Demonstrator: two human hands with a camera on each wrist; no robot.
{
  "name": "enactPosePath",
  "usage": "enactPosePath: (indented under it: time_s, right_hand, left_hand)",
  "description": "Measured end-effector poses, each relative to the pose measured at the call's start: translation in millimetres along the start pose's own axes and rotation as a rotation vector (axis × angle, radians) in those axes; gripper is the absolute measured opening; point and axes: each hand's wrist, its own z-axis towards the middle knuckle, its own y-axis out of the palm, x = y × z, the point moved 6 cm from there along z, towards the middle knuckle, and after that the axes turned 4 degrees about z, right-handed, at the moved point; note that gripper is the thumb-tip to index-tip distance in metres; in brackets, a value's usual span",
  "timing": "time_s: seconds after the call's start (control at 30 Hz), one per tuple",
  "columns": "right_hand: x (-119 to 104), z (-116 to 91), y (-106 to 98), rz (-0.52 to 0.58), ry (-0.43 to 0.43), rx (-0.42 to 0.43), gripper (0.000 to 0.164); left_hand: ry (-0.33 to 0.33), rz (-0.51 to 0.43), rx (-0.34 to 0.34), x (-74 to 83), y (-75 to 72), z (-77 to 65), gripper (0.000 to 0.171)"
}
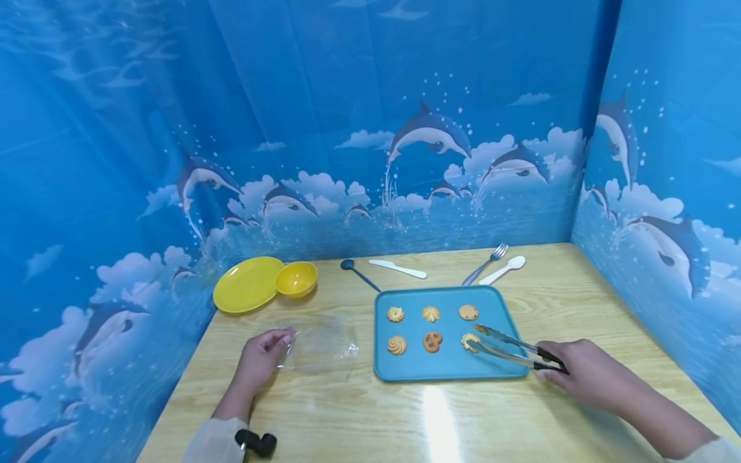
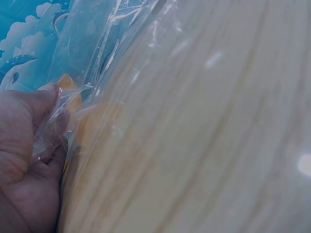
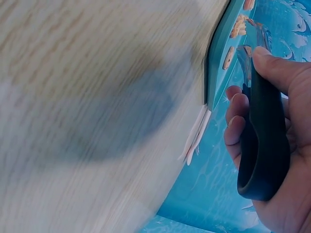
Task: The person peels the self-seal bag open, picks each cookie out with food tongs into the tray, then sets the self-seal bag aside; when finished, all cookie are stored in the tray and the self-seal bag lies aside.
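Note:
My left hand (image 1: 258,361) pinches the edge of a clear plastic bag (image 1: 321,347) that lies flat above the table; the left wrist view shows the thin film (image 2: 109,48) between thumb and fingers. In my right hand (image 1: 590,374) are metal tongs (image 1: 512,357), gripped by their black handles (image 3: 268,131). The tongs' two tips stand apart over the right side of a blue tray (image 1: 405,368), at a scalloped cookie (image 1: 466,339) in the near row. Whether they touch it, I cannot tell. A pretzel (image 1: 432,342) and a swirl cookie (image 1: 396,345) share that row.
Behind them are a ring cookie (image 1: 395,314), a star-shaped cookie (image 1: 431,313) and a round cookie (image 1: 468,312). Beyond the tray lie a dark spoon (image 1: 363,277), white knife (image 1: 399,268), fork (image 1: 485,264) and white spoon (image 1: 503,270). A yellow plate (image 1: 246,286) and bowl (image 1: 296,280) stand left.

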Motion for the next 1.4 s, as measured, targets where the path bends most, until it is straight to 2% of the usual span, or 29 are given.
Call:
enactPosePath:
  time_s: [0.17,0.27,0.33,0.43,0.57,0.7,0.83,1.13,1.4]
  right_hand:
    - [-2,1,-4,0.003,-0.001,0.061,0.054]
    - [4,4,-10,-0.008,0.042,0.124,0.050]
    - [12,7,-15,-0.021,0.075,0.175,0.050]
    - [31,10,-23,-0.034,0.130,0.244,0.040]
    - [61,10,-27,-0.032,0.204,0.284,0.032]
    - [86,6,-27,-0.038,0.273,0.277,0.037]
    - [98,1,-24,-0.064,0.290,0.269,0.043]
    - [108,3,-21,-0.091,0.313,0.227,0.050]
    - [106,8,-20,-0.081,0.333,0.193,0.054]
  left_hand:
    - [-0.007,-0.005,0.000,-1.4,0.4,0.4,0.024]
    - [-0.011,-0.004,-0.005,-0.9,1.1,0.1,0.025]
    - [-0.009,-0.006,-0.007,-0.4,1.6,-0.2,0.026]
    - [-0.009,-0.005,-0.008,-0.5,2.6,-0.4,0.027]
    - [-0.011,-0.002,-0.011,-1.9,5.0,-0.2,0.026]
    - [0.004,-0.004,-0.015,-2.5,7.7,1.0,0.024]
    - [0.021,-0.001,-0.015,-0.8,8.5,1.4,0.022]
    - [0.097,0.068,0.002,5.2,6.1,0.8,0.021]
    - [0.096,0.125,-0.022,2.9,5.0,0.4,0.021]
